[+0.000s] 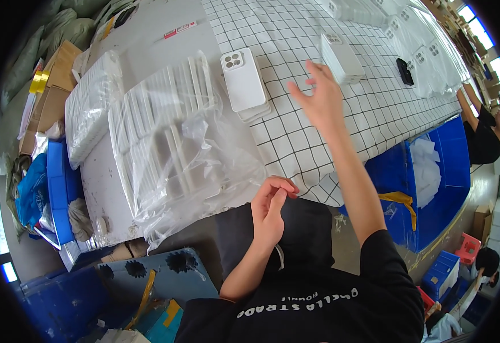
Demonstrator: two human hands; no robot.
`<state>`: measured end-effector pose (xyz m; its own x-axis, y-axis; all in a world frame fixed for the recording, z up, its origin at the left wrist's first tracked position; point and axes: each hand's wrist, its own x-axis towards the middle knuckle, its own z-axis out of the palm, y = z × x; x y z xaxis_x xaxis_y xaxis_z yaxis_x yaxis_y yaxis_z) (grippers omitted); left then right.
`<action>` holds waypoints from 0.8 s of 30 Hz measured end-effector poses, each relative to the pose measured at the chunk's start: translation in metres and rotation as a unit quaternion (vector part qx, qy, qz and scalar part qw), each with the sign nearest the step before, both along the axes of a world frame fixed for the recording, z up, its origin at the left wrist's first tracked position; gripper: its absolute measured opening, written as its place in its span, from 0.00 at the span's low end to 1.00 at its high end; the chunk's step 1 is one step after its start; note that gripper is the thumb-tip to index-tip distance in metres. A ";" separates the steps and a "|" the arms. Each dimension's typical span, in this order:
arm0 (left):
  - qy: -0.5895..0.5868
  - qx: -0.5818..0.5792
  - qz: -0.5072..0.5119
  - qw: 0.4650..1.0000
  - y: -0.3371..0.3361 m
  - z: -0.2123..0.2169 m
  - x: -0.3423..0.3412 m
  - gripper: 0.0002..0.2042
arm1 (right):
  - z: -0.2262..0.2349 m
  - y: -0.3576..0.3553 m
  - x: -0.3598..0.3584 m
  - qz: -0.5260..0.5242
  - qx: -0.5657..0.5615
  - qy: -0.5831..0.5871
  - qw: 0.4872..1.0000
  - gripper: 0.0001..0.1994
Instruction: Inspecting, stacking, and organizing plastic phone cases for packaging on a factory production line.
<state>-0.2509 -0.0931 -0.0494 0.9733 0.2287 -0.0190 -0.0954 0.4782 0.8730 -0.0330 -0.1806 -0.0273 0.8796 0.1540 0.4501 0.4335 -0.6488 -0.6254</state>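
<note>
White phone cases (245,86): two stacks unbagged; bagged rows (161,106) seemingly remaining. Right hand (320,104): grip apart, beside right-hand stack (348,62). Left hand (269,212): loosely curled, fingers apart, empty.

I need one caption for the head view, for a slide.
The open right hand hangs over a checked cloth, near two stacks of white phone-shaped pieces.

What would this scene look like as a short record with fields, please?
Left hand: loosely curled near the edge of the table, nothing visible in it
Right hand: fingers spread over the checked cloth, nothing visible in it; contact with right stack unclear
Left stack: white phone-shaped pieces
Right stack: similar white pieces
Clear plastic bag: left of the left hand
Blue bin: at right, white material inside
</note>
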 end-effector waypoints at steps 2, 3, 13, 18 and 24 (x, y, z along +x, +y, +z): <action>0.003 0.010 0.003 1.000 0.000 -0.001 -0.004 0.07 | -0.006 0.033 -0.015 0.024 0.007 0.029 0.999 0.32; 0.001 0.012 0.002 1.000 -0.001 0.000 -0.005 0.07 | -0.014 0.043 -0.014 0.020 0.014 0.029 0.999 0.32; -0.001 -0.007 0.035 0.999 0.013 0.004 -0.018 0.08 | -0.032 0.042 0.005 0.024 0.141 0.140 0.980 0.37; 0.002 -0.012 0.022 1.000 0.010 0.000 -0.015 0.08 | -0.032 0.065 -0.007 0.007 0.098 0.105 0.990 0.35; 0.010 -0.008 0.007 1.000 0.000 0.004 -0.016 0.07 | -0.039 0.056 0.005 0.020 0.180 0.172 0.968 0.34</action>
